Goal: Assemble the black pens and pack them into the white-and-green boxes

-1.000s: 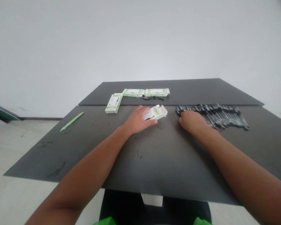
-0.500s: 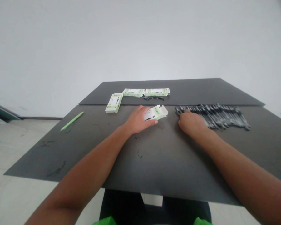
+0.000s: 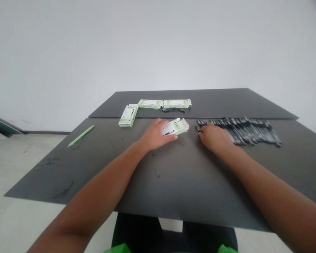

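Observation:
My left hand (image 3: 156, 134) is wrapped round a white and green pen carton (image 3: 175, 127), whose flaps stand open on the right side. To the right lies a row of black pens (image 3: 249, 130), packed side by side on the dark table. My right hand (image 3: 215, 136) is at the left end of this row, its fingers curled down over the outermost pens. Pen ends (image 3: 198, 127) stick out just left of the fingers. The fingertips are partly hidden, so how many pens they hold does not show.
A similar carton (image 3: 128, 116) lies at the left, and two more (image 3: 150, 103) (image 3: 177, 103) lie farther back. Loose black pieces (image 3: 172, 110) are in front of them. A green pen (image 3: 81, 136) rests near the left edge of the dark table (image 3: 173, 186). A seam crosses the tabletop.
My right hand has shifted slightly left, and the pen ends at its fingers have moved a little left, away from the row. My left hand and the carton stay in place.

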Demonstrator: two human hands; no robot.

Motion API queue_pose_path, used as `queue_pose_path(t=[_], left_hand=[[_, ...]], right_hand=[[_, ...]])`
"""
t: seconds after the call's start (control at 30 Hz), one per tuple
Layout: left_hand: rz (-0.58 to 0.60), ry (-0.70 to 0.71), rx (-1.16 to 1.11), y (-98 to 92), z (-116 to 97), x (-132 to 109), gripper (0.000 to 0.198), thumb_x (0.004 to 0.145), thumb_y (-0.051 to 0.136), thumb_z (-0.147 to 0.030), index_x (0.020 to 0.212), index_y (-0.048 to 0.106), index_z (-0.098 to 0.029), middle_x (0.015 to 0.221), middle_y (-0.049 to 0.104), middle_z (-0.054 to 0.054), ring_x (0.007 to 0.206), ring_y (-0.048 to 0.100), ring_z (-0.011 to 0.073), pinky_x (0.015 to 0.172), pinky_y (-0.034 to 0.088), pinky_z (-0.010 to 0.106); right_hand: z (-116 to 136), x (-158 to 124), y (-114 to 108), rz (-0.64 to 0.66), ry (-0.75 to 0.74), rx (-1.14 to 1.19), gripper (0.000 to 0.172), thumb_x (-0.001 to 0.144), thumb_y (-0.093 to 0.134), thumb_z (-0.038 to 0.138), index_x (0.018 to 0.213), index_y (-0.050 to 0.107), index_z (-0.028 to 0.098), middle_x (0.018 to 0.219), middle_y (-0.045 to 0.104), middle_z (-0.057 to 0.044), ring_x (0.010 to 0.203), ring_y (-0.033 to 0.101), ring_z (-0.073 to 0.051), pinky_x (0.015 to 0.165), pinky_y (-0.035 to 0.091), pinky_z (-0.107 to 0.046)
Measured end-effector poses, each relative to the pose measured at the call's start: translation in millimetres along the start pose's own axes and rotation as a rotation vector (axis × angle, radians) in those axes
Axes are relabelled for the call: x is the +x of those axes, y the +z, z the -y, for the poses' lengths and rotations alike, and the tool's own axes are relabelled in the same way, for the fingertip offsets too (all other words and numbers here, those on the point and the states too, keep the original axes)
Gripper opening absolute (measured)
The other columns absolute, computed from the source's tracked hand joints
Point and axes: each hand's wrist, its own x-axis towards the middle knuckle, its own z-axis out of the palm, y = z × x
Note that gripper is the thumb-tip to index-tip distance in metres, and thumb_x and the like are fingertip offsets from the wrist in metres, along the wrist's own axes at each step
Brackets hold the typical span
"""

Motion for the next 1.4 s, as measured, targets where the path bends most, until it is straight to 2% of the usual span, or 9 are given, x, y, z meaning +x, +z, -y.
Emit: queue_pose_path(t=[0.27, 0.4, 0.5, 0.63, 0.7, 0.87, 0.97, 1.13, 1.4], left_hand=[[-0.007, -0.004, -0.001, 1.1, 0.8, 0.1, 0.079, 0.089, 0.083, -0.069, 0.149, 0.068, -0.020, 0.135, 0.071, 0.015, 0.128, 0.067, 0.0358, 0.117, 0.055, 0.053], [-0.005, -0.004, -0.008, 2.0, 1.8, 0.2, 0.082, 0.089, 0.082, -0.069, 0.150, 0.067, -0.017, 0.138, 0.070, 0.016, 0.130, 0.066, 0.0366, 0.119, 0.053, 0.054], [-0.004, -0.001, -0.007, 2.4, 2.9, 0.1, 0.081, 0.090, 0.082, -0.070, 0.150, 0.068, -0.018, 0.136, 0.070, 0.016, 0.130, 0.066, 0.0366, 0.119, 0.054, 0.054], [-0.007, 0.007, -0.020, 2.0, 2.2, -0.5, 0.076, 0.089, 0.084, -0.067, 0.148, 0.068, -0.022, 0.133, 0.071, 0.014, 0.128, 0.066, 0.0350, 0.118, 0.054, 0.053], [-0.004, 0.018, -0.029, 1.5, 0.8, -1.0, 0.076, 0.089, 0.084, -0.067, 0.147, 0.069, -0.021, 0.133, 0.070, 0.014, 0.127, 0.067, 0.0343, 0.117, 0.054, 0.052], [0.018, 0.034, -0.022, 0.1, -2.7, -2.0, 0.076, 0.087, 0.086, -0.066, 0.146, 0.069, -0.020, 0.129, 0.070, 0.014, 0.124, 0.067, 0.0343, 0.113, 0.056, 0.051], [0.021, 0.037, -0.025, 0.1, -3.4, -1.9, 0.076, 0.088, 0.086, -0.065, 0.147, 0.069, -0.021, 0.131, 0.070, 0.014, 0.127, 0.067, 0.0352, 0.115, 0.055, 0.052], [0.018, 0.034, -0.035, 0.7, -4.7, -1.2, 0.076, 0.087, 0.086, -0.066, 0.148, 0.069, -0.024, 0.133, 0.070, 0.013, 0.128, 0.067, 0.0350, 0.116, 0.055, 0.052], [-0.035, 0.070, -0.072, 1.7, -5.5, -0.4, 0.078, 0.085, 0.088, -0.065, 0.148, 0.068, -0.024, 0.140, 0.070, 0.014, 0.134, 0.066, 0.0359, 0.121, 0.053, 0.053]], right_hand=[[0.0, 3.1, 3.9, -0.072, -0.028, 0.111, 0.033, 0.111, 0.050, 0.028, 0.112, 0.080, 0.013, 0.122, 0.079, -0.025, 0.111, 0.079, -0.037, 0.092, 0.057, -0.043], [-3.6, 4.7, 6.3, -0.173, -0.001, 0.332, 0.024, 0.104, 0.059, 0.026, 0.113, 0.079, 0.016, 0.106, 0.084, -0.019, 0.099, 0.080, -0.034, 0.090, 0.058, -0.042], [-10.5, 6.6, 8.8, -0.347, 0.032, 0.632, 0.041, 0.098, 0.070, 0.030, 0.135, 0.074, 0.014, 0.099, 0.083, -0.014, 0.089, 0.078, -0.031, 0.086, 0.060, -0.043], [-11.4, 6.2, 7.7, -0.538, 0.046, 1.148, 0.076, 0.095, 0.076, 0.041, 0.163, 0.052, 0.018, 0.086, 0.076, -0.004, 0.062, 0.070, -0.025, 0.061, 0.061, -0.040], [-7.0, 4.8, 5.0, -0.612, 0.010, 1.351, 0.080, 0.094, 0.079, 0.040, 0.165, 0.046, 0.023, 0.085, 0.074, -0.001, 0.060, 0.070, -0.024, 0.056, 0.062, -0.040], [3.8, 3.0, -1.0, -0.792, -0.003, 1.607, 0.075, 0.094, 0.080, 0.033, 0.158, 0.042, 0.030, 0.091, 0.075, 0.000, 0.069, 0.076, -0.024, 0.065, 0.068, -0.040], [7.7, 2.3, -0.8, -0.813, -0.014, 1.662, 0.071, 0.094, 0.082, 0.032, 0.154, 0.044, 0.031, 0.089, 0.076, 0.002, 0.069, 0.077, -0.022, 0.066, 0.068, -0.038], [15.6, -2.1, 4.0, -0.743, -0.059, 1.593, 0.063, 0.096, 0.084, 0.041, 0.149, 0.052, 0.031, 0.097, 0.081, -0.001, 0.074, 0.079, -0.022, 0.068, 0.070, -0.039], [15.4, -6.1, 6.9, -0.670, -0.077, 1.416, 0.056, 0.100, 0.079, 0.049, 0.148, 0.064, 0.026, 0.102, 0.084, -0.005, 0.063, 0.069, -0.016, 0.057, 0.060, -0.032]])
